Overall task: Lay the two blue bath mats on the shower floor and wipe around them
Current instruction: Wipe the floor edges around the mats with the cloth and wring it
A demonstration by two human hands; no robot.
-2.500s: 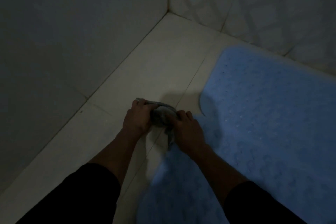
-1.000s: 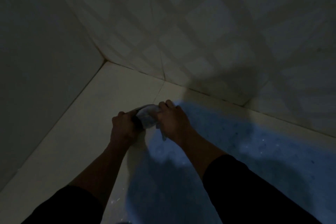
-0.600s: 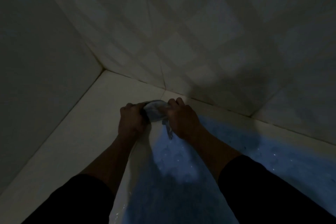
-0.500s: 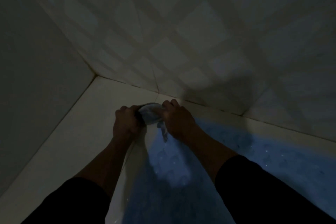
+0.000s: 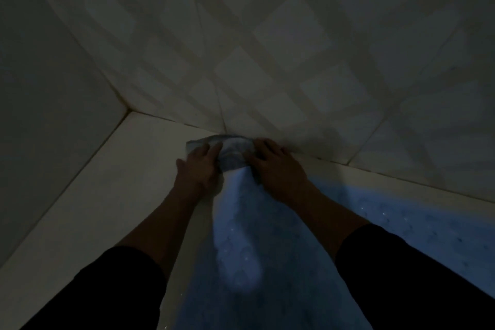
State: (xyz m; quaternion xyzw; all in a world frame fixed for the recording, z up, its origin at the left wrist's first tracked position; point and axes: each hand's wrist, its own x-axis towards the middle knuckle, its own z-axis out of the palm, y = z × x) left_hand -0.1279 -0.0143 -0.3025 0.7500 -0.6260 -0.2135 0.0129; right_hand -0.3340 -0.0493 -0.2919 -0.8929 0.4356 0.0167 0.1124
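Head view, dim light: both hands press a grey cloth (image 5: 232, 152) onto the pale shower floor (image 5: 112, 195), right against the foot of the tiled wall (image 5: 267, 48) at about 12 o'clock. The left hand (image 5: 199, 169) lies with fingers spread flat over the cloth's left part; the right hand (image 5: 276, 169) covers its right part, fingers extended, perhaps pinching a fold, though the gloom hides it. The blue bath mat (image 5: 267, 262) lies flat from 6 to 3 o'clock, its far corner touching the cloth. Black sleeves (image 5: 401, 276) cover both forearms.
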